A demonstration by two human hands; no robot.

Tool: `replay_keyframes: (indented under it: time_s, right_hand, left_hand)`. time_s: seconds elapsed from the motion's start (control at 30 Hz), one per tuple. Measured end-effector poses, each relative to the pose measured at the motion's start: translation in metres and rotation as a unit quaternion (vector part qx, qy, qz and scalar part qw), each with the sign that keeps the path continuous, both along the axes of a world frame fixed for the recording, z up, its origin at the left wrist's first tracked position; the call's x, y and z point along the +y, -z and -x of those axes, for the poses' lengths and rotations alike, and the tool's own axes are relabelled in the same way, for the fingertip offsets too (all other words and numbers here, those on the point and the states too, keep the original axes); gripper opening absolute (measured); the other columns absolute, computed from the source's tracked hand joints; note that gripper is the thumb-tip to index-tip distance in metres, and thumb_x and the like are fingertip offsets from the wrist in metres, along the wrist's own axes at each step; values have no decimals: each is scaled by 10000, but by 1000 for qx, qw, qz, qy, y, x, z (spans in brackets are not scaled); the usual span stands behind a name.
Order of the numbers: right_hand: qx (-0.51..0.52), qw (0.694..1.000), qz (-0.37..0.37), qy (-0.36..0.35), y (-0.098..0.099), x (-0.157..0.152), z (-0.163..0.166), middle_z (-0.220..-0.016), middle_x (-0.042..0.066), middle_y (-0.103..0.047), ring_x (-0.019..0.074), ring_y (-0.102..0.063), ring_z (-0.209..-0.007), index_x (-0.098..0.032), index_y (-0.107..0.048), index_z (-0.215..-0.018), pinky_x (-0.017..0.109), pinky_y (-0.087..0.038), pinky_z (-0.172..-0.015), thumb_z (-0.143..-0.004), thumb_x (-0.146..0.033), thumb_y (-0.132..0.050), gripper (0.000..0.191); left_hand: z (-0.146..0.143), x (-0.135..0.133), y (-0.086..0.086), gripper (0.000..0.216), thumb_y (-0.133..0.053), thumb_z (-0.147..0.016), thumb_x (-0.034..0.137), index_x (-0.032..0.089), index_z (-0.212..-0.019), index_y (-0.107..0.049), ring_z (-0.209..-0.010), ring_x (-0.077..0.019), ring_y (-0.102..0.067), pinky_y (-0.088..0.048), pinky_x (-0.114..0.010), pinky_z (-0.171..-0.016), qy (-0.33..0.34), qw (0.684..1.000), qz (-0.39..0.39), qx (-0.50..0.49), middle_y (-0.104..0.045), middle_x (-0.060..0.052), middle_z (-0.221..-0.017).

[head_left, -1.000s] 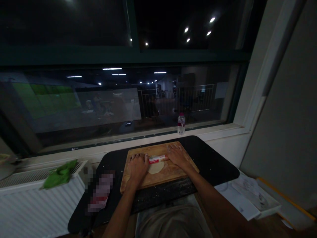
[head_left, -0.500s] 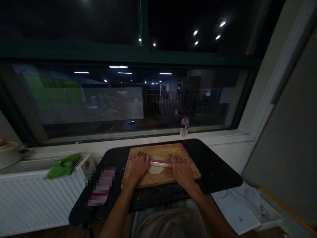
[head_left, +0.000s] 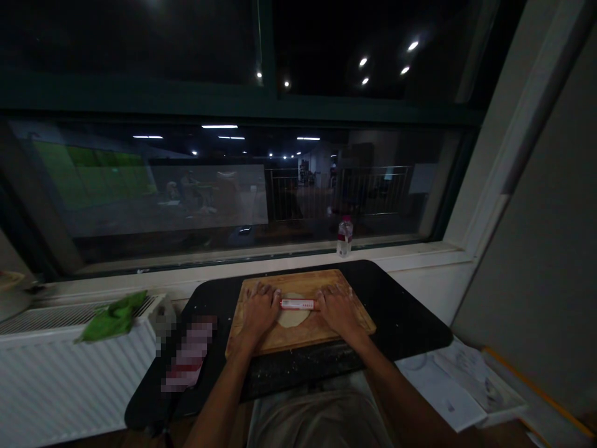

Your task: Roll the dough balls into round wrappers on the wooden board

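A rolling pin (head_left: 297, 304) with a white and red label lies crosswise over a flat, pale round of dough (head_left: 291, 319). My left hand (head_left: 261, 307) is closed over its left end, knuckles up, and my right hand (head_left: 336, 306) over its right end. White flour dusts the fingers of both hands. Under the dough is a wooden cutting board (head_left: 298, 344); both hands are above it. The dough's far edge shows behind the pin, and the pin's two ends are hidden beneath my hands.
The board rests on a black table (head_left: 396, 305) flecked with white specks. A blurred-out pinkish item (head_left: 190, 354) lies left. Beyond are a green cloth (head_left: 114, 317) on a radiator (head_left: 84, 379) and a bottle (head_left: 344, 238) on the windowsill. White boxes (head_left: 459, 382) are at right.
The rolling pin has moved slightly away from me over the dough and sits more level, its right end having gone farther with my right hand. The whole view has shifted a little.
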State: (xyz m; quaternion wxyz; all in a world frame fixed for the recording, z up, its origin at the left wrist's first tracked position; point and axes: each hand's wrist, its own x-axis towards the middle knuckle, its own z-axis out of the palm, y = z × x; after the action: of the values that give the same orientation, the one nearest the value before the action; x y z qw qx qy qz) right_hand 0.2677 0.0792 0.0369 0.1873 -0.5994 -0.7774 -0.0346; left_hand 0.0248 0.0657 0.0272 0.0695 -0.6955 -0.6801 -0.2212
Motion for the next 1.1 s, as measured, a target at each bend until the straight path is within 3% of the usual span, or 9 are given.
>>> replay_keyframes:
  time_s: [0.17, 0.3, 0.47, 0.67, 0.8, 1.1]
  right_hand:
    - [-9, 999, 32, 6, -5, 33, 3, -1615, 173, -629, 385, -398, -1626, -173, -689, -1511, 727, -215, -1320, -1192, -357, -283, 548]
    - [-15, 999, 36, -2, -3, 40, 4, -1601, 176, -642, 379, -412, -1620, -162, -678, -1529, 685, -232, -1331, -1199, -398, -292, 560]
    - [11, 1000, 8, -12, 4, 10, -1, -1532, 163, -700, 328, -606, -1456, -181, -696, -1484, 664, -246, -1330, -1208, -401, -271, 553]
    - [7, 999, -46, -20, 21, -35, -3, -1644, 153, -607, 356, -517, -1547, -223, -607, -1600, 704, -212, -1332, -1197, -455, -308, 553]
    - [4, 998, -57, -24, 28, -47, -3, -1664, 152, -586, 365, -483, -1571, -230, -593, -1622, 707, -201, -1333, -1191, -432, -282, 569]
    - [3, 1000, 23, -3, 4, 10, -6, -1671, 145, -581, 371, -409, -1617, -216, -609, -1612, 698, -237, -1326, -1197, -445, -229, 607]
  left_hand:
    - [-4, -2, -4, 487, -368, -1158, 411, 215, -1302, -789, -1500, -384, -541, -341, -596, -1265, -15, 1000, -2, 21, -747, -135, -1460]
    - [-5, -4, -6, 477, -380, -1155, 418, 225, -1323, -782, -1489, -388, -548, -358, -605, -1257, -10, 999, 4, 33, -741, -133, -1471]
    - [-5, -3, -6, 447, -405, -1149, 442, 275, -1298, -792, -1492, -382, -551, -373, -626, -1259, -12, 999, 7, 29, -720, -109, -1512]
    - [-3, 0, 3, 464, -387, -1150, 463, 298, -1358, -767, -1595, -396, -449, -329, -705, -1290, -4, 1000, 20, -7, -621, -78, -1648]
    - [-1, 2, 8, 471, -375, -1153, 460, 302, -1389, -751, -1639, -381, -391, -316, -684, -1312, -1, 1000, 19, -25, -592, -55, -1682]
    - [-3, -1, 2, 446, -392, -1147, 440, 299, -1354, -761, -1595, -375, -454, -300, -659, -1306, 5, 1000, -12, 0, -662, -82, -1604]
